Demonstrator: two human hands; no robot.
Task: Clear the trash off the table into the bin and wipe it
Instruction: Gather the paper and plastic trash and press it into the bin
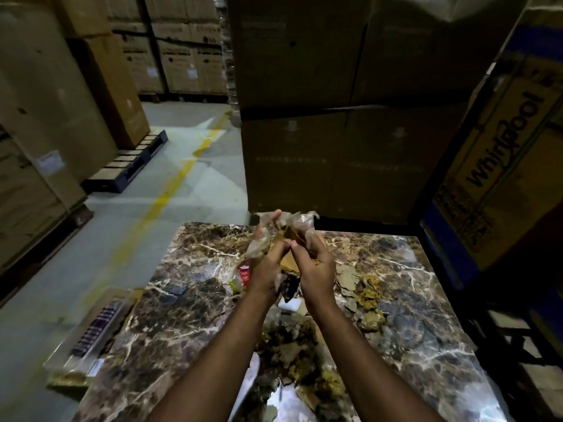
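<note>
Over the far end of the marble table (189, 300), both my hands are raised together around a bundle of crumpled clear plastic and brown paper trash (289, 228). My left hand (266, 266) grips its left side and my right hand (315, 266) grips its right side. More trash lies on the table below my arms: a red wrapper (243, 274), a white block (289, 306), grey torn pieces (348, 277) and yellowish crumpled scraps (370, 292). A heap of scraps (292, 351) runs down the table's middle. No bin can be made out.
Tall cardboard boxes (350, 117) stand right behind the table, and a printed box (502, 153) rises at the right. On the floor left of the table lies a clear flat package (91, 333). A grey concrete aisle with a yellow line (170, 190) runs left.
</note>
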